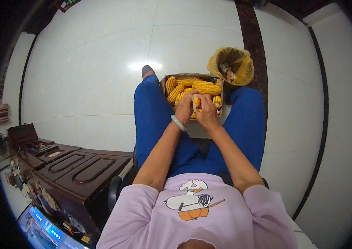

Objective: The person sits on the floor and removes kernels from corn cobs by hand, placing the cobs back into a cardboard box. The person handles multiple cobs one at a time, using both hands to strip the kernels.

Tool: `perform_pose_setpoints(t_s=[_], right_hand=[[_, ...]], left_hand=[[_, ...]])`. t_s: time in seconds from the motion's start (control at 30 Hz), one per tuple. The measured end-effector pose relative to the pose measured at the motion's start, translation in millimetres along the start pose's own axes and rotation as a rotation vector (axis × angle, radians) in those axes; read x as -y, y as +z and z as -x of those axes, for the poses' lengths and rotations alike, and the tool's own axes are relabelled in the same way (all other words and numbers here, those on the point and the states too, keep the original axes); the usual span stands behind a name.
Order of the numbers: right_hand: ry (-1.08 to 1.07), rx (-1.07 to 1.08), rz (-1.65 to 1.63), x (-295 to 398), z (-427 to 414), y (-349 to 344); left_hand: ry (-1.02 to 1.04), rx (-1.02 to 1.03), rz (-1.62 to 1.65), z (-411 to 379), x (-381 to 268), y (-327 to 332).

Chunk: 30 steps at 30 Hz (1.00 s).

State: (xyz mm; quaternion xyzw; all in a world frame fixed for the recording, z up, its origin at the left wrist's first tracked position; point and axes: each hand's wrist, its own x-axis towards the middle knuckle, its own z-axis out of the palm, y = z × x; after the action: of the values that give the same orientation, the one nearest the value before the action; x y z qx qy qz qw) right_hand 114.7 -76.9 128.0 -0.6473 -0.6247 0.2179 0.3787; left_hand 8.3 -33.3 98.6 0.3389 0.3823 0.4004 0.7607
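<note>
A cardboard box (163,84) of yellow corn cobs stands on the floor between the knees. Over the box, my left hand (186,107) and my right hand (206,112) hold one partly shelled ear of corn (196,102) between them. A pale green bangle (178,122) circles my left wrist. Whole cobs (206,88) with full kernels lie beyond my fingers, and others lean at the box's left side. A small dark object (213,80) rests near the box's far right corner; its kind is unclear. My fingers partly hide the held ear and the cobs beneath.
Against the box's far right corner stands a bin lined with a yellow bag (246,74), holding some pale scraps. A dark wooden cabinet (79,168) is at the left, with a lit screen (40,228) at the lower left. A chair armrest (114,193) flanks my left side.
</note>
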Motion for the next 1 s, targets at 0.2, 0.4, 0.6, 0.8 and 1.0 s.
perform_pose_setpoints(t_s=[0.2,0.4,0.6,0.8,1.0], right_hand=[[-0.021,-0.046,0.015,7,-2,-1],[0.002,0.017,-0.043,0,0,1],[-0.002,0.017,-0.022,1,0,1],[0.008,0.035,-0.004,3,0,-1],[-0.073,-0.013,0.005,0,-2,2]], left_hand=[[-0.011,0.031,0.114,-3,15,-6],[0.010,0.015,0.012,-5,18,-8],[-0.109,0.031,0.188,-4,9,-4],[-0.004,0.064,0.088,-3,13,-5],[-0.058,0.057,0.299,-6,16,-8]])
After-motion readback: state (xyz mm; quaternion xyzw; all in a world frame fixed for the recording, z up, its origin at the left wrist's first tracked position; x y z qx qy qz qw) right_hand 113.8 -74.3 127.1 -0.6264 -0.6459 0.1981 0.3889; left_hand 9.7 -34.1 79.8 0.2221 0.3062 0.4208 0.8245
